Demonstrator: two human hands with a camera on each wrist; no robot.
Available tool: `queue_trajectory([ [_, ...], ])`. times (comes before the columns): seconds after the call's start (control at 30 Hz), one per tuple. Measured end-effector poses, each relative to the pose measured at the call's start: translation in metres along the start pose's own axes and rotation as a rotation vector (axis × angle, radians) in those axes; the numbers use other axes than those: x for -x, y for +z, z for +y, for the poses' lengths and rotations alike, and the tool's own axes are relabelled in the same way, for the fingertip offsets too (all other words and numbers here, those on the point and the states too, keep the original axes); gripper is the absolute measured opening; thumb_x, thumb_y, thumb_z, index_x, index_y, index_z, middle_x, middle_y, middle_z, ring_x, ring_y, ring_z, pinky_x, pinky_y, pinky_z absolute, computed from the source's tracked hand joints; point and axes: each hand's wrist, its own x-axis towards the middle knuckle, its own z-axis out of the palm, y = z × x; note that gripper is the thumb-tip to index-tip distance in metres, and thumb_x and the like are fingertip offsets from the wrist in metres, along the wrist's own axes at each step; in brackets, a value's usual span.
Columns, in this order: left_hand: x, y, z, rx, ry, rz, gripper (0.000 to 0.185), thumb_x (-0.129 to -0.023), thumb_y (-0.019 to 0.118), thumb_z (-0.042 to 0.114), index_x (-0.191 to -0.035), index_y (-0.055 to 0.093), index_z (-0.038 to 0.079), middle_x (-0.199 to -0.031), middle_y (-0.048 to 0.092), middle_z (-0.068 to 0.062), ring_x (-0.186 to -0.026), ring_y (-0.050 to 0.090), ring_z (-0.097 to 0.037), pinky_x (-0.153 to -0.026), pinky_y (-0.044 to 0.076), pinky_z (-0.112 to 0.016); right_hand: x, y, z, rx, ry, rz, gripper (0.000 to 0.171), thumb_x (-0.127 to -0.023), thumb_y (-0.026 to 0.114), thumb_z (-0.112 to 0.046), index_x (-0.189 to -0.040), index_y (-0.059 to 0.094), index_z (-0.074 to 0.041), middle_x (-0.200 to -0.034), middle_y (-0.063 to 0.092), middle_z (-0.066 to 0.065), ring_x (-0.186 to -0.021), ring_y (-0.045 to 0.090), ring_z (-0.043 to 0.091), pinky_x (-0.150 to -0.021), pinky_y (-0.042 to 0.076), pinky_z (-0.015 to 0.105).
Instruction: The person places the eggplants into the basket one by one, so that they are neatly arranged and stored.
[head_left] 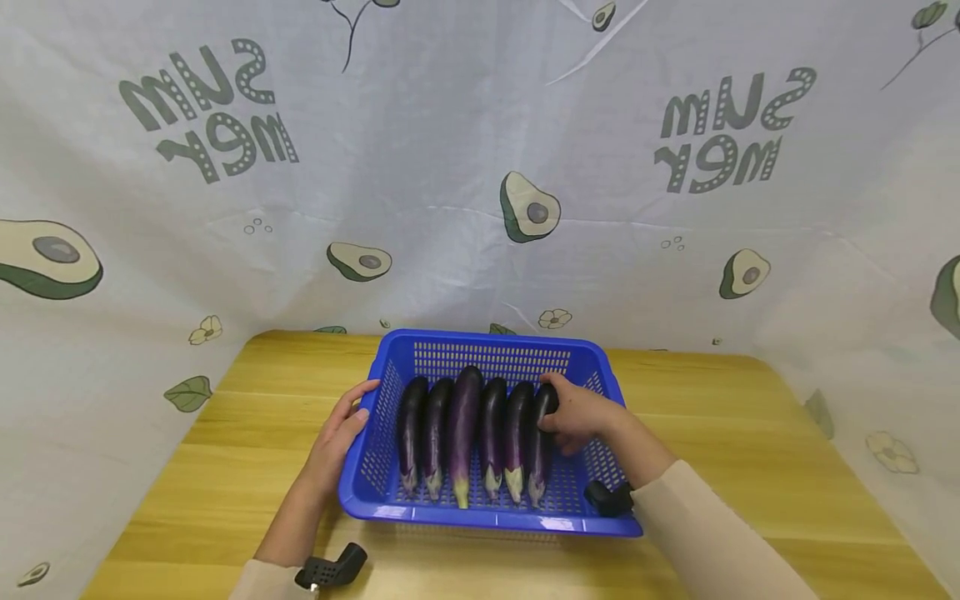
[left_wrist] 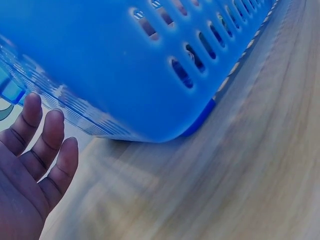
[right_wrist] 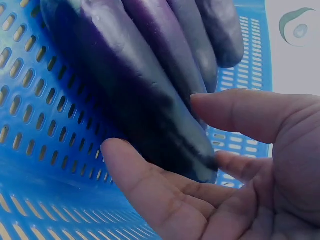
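As held, eggplant (head_left: 542, 433) in R hand (head_left: 581, 417)

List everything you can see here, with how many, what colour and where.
perforated blue plastic basket: one, blue, middle of the table
long purple eggplants: six, dark purple, side by side in the basket
light wooden table: one, yellow-brown, under the basket
avocado-print white cloth backdrop: one, white with green, behind and beside the table
black wrist-mounted cameras: two, black, one at each wrist
left hand: one, fingers straight, against the basket's left wall
right hand: one, fingers curled round the rightmost eggplant
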Motion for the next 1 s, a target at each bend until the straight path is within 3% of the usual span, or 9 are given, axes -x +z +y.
queue_trajectory([
  [0.27,0.0,-0.002,0.001,0.011,0.026,-0.005,0.047,-0.109,0.034,0.023,-0.155,0.032,0.015,-0.143,0.043,-0.029,-0.115,0.058,-0.039,-0.084,0.063,-0.041,0.004,-0.003,-0.004,0.04,-0.023,0.024,0.08,-0.092,0.067,-0.007,-0.159,0.023,-0.009,-0.131,0.053,0.036,-0.077,0.069,0.029,-0.062,0.064,0.043],
  [0.57,0.003,-0.004,0.003,0.013,0.002,0.009,0.047,-0.109,0.034,0.026,-0.155,0.032,0.019,-0.145,0.043,-0.027,-0.117,0.059,-0.04,-0.084,0.064,-0.044,0.013,-0.007,-0.013,0.168,-0.053,0.076,0.074,-0.095,0.068,-0.018,-0.158,0.03,-0.007,-0.14,0.053,0.035,-0.072,0.07,0.029,-0.061,0.062,0.041],
  [0.7,0.004,-0.006,0.002,0.008,0.005,0.005,0.047,-0.109,0.034,0.025,-0.155,0.032,0.017,-0.147,0.042,-0.028,-0.118,0.058,-0.042,-0.085,0.063,-0.044,0.023,-0.013,-0.017,0.196,-0.099,0.13,0.071,-0.097,0.067,-0.026,-0.157,0.033,-0.008,-0.129,0.064,0.027,-0.067,0.068,0.027,-0.061,0.058,0.036],
  [0.83,0.002,-0.007,0.002,-0.015,0.011,0.014,0.047,-0.109,0.036,0.024,-0.155,0.034,0.017,-0.149,0.043,-0.026,-0.119,0.058,-0.043,-0.085,0.063,-0.044,0.04,-0.03,-0.019,0.146,-0.155,0.159,0.07,-0.1,0.064,-0.031,-0.157,0.032,-0.008,-0.121,0.068,0.025,-0.084,0.07,0.028,-0.071,0.059,0.036],
  [1.0,0.002,-0.01,0.007,-0.107,-0.001,0.064,0.046,-0.108,0.043,0.022,-0.153,0.042,0.016,-0.129,0.052,-0.024,-0.109,0.062,-0.027,-0.084,0.063,-0.034,0.068,-0.058,-0.011,0.101,-0.198,0.213,0.067,-0.103,0.059,-0.034,-0.157,0.031,-0.007,-0.136,0.059,0.031,-0.108,0.068,0.037,-0.085,0.061,0.046],
])
